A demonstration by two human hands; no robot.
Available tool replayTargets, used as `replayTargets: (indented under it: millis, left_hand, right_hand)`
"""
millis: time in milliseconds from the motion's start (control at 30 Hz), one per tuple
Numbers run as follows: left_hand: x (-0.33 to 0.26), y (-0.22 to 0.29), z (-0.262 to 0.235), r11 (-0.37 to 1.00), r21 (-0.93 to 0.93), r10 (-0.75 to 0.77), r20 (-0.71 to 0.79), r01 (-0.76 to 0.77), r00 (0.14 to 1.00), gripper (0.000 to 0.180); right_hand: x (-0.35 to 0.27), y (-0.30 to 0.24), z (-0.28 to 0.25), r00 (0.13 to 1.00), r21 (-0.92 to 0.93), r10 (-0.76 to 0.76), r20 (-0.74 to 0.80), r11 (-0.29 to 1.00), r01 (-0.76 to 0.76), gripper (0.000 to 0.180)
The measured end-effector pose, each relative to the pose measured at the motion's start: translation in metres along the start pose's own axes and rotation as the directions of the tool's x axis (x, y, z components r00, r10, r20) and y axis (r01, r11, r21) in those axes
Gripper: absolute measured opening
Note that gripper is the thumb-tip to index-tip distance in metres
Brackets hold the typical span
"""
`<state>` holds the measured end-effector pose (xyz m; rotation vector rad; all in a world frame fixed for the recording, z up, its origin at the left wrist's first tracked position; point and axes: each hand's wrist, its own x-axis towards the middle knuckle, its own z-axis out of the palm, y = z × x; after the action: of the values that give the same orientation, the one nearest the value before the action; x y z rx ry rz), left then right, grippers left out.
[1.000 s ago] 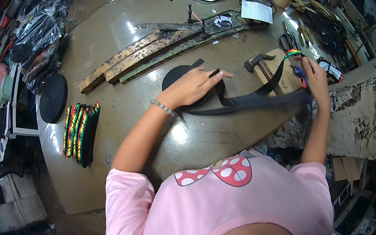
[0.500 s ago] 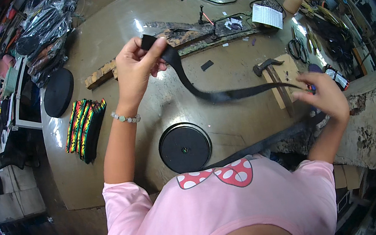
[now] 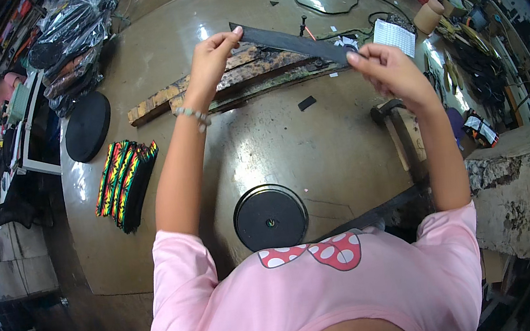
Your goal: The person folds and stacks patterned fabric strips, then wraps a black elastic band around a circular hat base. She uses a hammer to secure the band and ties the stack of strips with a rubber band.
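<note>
as a flat black fabric strap [image 3: 293, 43] stretches straight, left hand [image 3: 213, 54] and right hand [image 3: 394, 72] pinch it

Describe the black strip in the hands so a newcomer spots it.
On the brown table, find the wooden bars toward the far side. Crossing the view near them, a flat black strip runs from left hand to right hand. Unlike the small black scrap lying nearby, it is long and held up.

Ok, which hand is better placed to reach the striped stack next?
Likely the left hand: it's nearer the striped stack; the right hand is farther across. Both hold the black strip.
</note>
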<state>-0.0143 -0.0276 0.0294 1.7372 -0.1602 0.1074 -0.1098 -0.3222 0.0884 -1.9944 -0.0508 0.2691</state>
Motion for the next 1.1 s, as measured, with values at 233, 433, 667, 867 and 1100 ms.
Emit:
replayTargets:
  millis: [233, 433, 667, 867, 1100]
  left_hand:
    - [0.061, -0.058, 0.013, 0.871, 0.485, 0.016, -0.19, 0.079, 0.982, 0.048]
    - [0.05, -0.075, 0.025, 0.743, 0.66, 0.082, -0.254, 0.111, 0.964, 0.045]
    - [0.048, -0.073, 0.023, 0.742, 0.653, 0.052, -0.281, 0.151, 0.958, 0.047]
    - [0.047, -0.07, 0.024, 0.731, 0.66, 0.031, -0.287, 0.174, 0.957, 0.048]
    - [0.049, -0.071, 0.023, 0.718, 0.674, 0.022, -0.273, 0.174, 0.962, 0.048]
  right_hand:
    - [0.07, -0.002, -0.017, 0.933, -0.47, -0.341, -0.113, 0.846, 0.252, 0.041]
    - [0.093, -0.008, -0.019, 0.98, -0.36, -0.194, 0.049, 0.912, 0.199, 0.031]
    - [0.107, -0.002, -0.019, 0.985, -0.296, -0.171, 0.036, 0.939, 0.174, 0.026]
    - [0.118, 0.027, -0.019, 0.99, -0.226, -0.124, -0.069, 0.969, 0.105, 0.032]
    - [0.129, 0.068, -0.035, 0.991, -0.044, 0.117, 0.067, 0.992, -0.114, 0.031]
